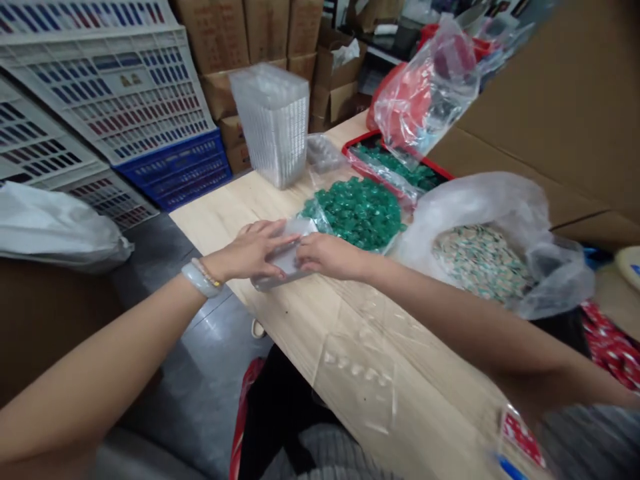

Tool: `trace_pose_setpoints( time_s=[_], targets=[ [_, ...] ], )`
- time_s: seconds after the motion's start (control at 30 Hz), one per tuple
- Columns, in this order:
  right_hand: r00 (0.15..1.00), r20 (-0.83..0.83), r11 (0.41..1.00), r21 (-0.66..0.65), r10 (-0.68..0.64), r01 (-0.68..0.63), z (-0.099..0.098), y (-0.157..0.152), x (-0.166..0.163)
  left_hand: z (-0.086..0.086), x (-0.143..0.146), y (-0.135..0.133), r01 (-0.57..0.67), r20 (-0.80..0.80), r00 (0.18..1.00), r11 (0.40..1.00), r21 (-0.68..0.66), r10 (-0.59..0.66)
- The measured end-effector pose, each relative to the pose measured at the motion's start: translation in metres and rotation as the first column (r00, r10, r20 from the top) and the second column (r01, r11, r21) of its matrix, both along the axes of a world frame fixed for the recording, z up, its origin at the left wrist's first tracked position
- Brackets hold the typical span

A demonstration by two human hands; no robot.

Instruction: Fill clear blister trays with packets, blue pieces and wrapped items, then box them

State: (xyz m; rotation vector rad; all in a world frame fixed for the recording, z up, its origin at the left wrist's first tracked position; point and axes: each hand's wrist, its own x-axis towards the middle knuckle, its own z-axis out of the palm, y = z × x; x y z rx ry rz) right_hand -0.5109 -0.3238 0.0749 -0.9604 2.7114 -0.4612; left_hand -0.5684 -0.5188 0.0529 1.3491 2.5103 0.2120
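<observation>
pale wood grain ran across the tabletop (215, 210) beneath both hands. the left hand (255, 250) lay over a clear plastic box (291, 257), its thumb set well apart from the fingers. the right hand (327, 255) had its fingers bent at the same box's right side; whether they pinched anything was hidden from view. the box sat directly under and between the hands, close to the table's edge. a pale bangle (200, 279) circled the left wrist, just behind the grip.

immediately beyond the right hand lay a heap of shiny green pieces (363, 213). farther past the heap, a red-rimmed tray (439, 168) held more of them, and a clear plastic bag (453, 87) stood above its far side. straight beyond the left hand rose a tall stack of clear containers (277, 127). right of the grip, past the forearm, an open white bag (505, 197) held many small pale and green bits (477, 257). nearer the body than the grip, a clear molded sheet (355, 387) lay flat. well off to the left of the hands were white crates (135, 87) and a blue crate (175, 170); cardboard boxes (217, 33) were piled far behind the containers.
</observation>
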Motion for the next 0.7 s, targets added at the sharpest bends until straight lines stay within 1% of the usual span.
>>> trace_pose_setpoints(
  time_s=[0.07, 0.13, 0.23, 0.33, 0.57, 0.63, 0.7],
  targets=[
    [0.992, 0.116, 0.998, -0.053, 0.052, -0.046, -0.008, -0.001, -0.017, -0.003, -0.003, -0.002, 0.014, 0.023, 1.0, 0.999, 0.044, -0.015],
    [0.98, 0.185, 0.992, -0.111, 0.076, -0.056, -0.012, 0.002, -0.022, -0.005, -0.006, -0.004, 0.017, 0.039, 0.999, 0.997, 0.072, -0.02],
    [0.969, 0.231, 0.985, -0.167, 0.092, -0.053, -0.012, 0.007, -0.021, -0.006, -0.008, -0.005, 0.021, 0.044, 0.999, 0.996, 0.086, -0.025],
    [0.965, 0.246, 0.981, -0.188, 0.094, -0.047, -0.011, 0.008, -0.021, -0.006, -0.007, -0.004, 0.031, 0.04, 0.999, 0.996, 0.084, -0.034],
    [0.97, 0.227, 0.984, -0.172, 0.091, -0.053, -0.013, 0.01, -0.023, -0.004, -0.007, -0.005, 0.04, 0.028, 0.999, 0.997, 0.068, -0.042],
    [0.977, 0.192, 0.989, -0.135, 0.093, -0.067, -0.013, 0.011, -0.02, -0.001, -0.005, -0.004, 0.035, 0.029, 0.999, 0.998, 0.053, -0.037],
    [0.987, 0.136, 0.996, -0.044, 0.08, -0.075, -0.013, 0.006, -0.015, 0.0, -0.002, -0.002, 0.019, 0.027, 0.999, 0.999, 0.042, -0.02]
  ],
)
